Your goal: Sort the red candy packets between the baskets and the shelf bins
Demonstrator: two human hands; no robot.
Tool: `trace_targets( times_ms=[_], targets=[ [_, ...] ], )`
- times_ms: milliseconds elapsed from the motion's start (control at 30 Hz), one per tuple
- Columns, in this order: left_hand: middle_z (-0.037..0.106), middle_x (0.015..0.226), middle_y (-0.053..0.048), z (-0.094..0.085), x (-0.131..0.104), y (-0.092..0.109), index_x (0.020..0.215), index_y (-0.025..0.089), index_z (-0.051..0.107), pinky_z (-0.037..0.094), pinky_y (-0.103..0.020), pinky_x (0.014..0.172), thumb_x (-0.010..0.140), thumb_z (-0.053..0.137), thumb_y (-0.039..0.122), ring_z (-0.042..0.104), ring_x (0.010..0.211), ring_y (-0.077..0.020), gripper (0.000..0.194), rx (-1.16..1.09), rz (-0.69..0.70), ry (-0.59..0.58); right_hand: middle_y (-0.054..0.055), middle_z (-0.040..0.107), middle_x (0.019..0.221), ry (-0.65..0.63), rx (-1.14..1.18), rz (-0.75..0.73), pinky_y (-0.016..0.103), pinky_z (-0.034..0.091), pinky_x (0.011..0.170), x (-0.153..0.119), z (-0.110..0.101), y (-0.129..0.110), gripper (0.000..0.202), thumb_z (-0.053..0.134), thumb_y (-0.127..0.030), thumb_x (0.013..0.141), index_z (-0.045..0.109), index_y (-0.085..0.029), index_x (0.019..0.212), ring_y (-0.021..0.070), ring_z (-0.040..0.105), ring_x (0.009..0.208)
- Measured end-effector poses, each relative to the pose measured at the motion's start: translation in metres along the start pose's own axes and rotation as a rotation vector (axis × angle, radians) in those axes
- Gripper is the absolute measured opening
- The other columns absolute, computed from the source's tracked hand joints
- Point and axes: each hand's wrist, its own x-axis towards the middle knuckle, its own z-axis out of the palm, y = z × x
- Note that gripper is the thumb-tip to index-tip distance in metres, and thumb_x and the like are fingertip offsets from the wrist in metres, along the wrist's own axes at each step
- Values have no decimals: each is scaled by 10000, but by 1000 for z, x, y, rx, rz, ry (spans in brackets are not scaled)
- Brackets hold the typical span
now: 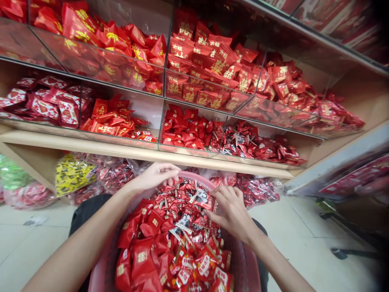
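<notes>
Head: basket [194,176] holds red packets [144,259].

Lone head-worn view, looked forward and steeply down, sat close above a pink basket [199,178], faced shelves [91,147] just beyond, caught floor [291,239] at both sides.

Noted smooth plastic on basket rim [197,177]; glossy, creased film on packets [142,261]; clear, reflective shelf-front panels [206,91]; matt, wood-look shelf edge [121,151]; thin, shiny plastic bags [73,174]; smooth floor tiles [288,235].
</notes>
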Motion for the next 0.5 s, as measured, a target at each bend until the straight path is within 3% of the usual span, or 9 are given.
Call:
trace_targets(
  times_ms=[67,167,300,500],
  targets=[
    [651,797,-51,-7,3,-6,953,115,588,448,-212,560,783,493,412,562,618,-95,356,38,22,179,51,561,929,20,-34,59,399,300,829,-9,-1,8,305,511,-445,787,544,-216,988,209,473,877],
    [659,811,-47,-13,8,-17,885,124,608,466,-244,653,773,491,396,586,701,-127,316,234,76,357,47,556,927,14,-39,96,384,309,807,-21,-3,7,287,497,-431,802,538,-214,986,199,475,861],
    [671,886,-55,-14,11,-29,914,137,612,466,-266,706,777,467,374,605,772,-160,310,485,82,365,34,552,923,-88,15,36,391,301,845,-33,4,-18,264,508,-405,800,528,-224,991,194,476,876],
    [672,923,-80,-9,9,-33,956,120,601,470,-271,755,768,463,371,617,823,-172,343,533,47,286,22,529,819,-158,-66,10,423,311,847,-46,38,-56,219,548,-419,748,517,-206,786,207,460,825]
  ],
)
